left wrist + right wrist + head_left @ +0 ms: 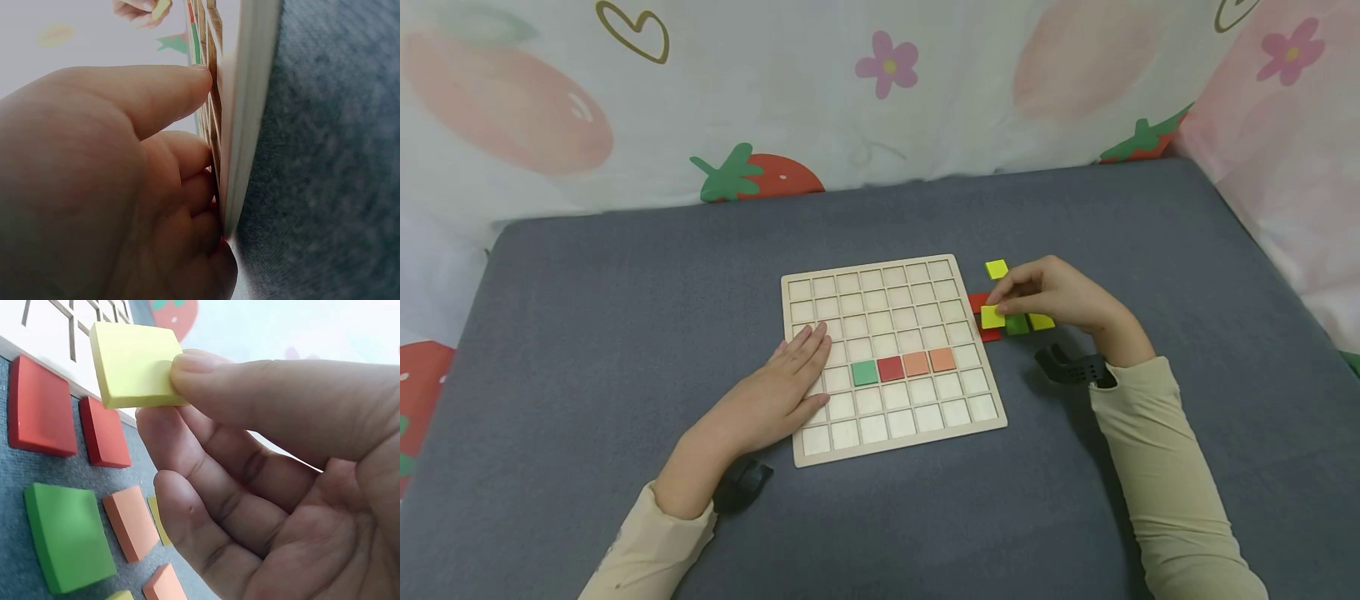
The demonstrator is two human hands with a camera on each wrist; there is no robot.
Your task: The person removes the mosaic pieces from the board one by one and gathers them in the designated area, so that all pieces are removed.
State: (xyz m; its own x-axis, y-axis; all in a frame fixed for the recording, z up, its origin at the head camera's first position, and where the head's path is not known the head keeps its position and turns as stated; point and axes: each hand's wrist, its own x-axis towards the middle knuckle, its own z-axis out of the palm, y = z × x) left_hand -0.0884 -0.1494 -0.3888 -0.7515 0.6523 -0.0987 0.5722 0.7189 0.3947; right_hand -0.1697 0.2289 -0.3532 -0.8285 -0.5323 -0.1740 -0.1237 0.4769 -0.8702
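A pale wooden grid board point(868, 278) lies on the table, with a row of square tiles in its cells: a green tile point(864, 372), a red tile point(891, 368) and two orange tiles point(916, 363). My left hand point(782, 379) rests on the board's left side, fingers straight. At the board's right edge my right hand point(1060, 292) pinches a yellow tile point(137, 365) between thumb and fingers, raised above loose tiles. Under and beside it lie two red tiles point(42, 405), a green tile point(69, 537), orange tiles point(131, 522) and more yellow tiles point(996, 269).
A dark grey cloth point(625, 333) covers the table. Behind it hangs a pale curtain point(820, 83) printed with fruit and flowers. Each wrist carries a black strap device, such as the right wrist's device point(1071, 367).
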